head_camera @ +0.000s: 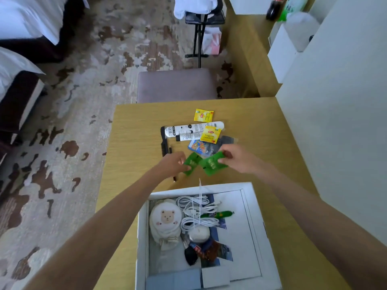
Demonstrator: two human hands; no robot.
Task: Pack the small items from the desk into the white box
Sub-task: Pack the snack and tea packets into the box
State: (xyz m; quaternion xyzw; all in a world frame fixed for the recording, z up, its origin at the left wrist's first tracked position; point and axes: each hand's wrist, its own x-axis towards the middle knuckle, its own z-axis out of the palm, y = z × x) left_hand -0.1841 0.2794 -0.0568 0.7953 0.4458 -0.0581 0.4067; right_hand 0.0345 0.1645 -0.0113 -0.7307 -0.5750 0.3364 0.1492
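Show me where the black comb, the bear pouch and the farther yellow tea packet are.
black comb (164, 143): head view, middle of its length.
bear pouch (167, 216): head view, on the printed bear face.
farther yellow tea packet (203, 115): head view, centre of the packet.

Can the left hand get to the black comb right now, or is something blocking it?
Probably yes for reach: the comb lies on the desk just beyond the left hand, with its near end bare. But that hand is pinching a green packet, so it likely needs to drop that first.

Sachets on desk behind box
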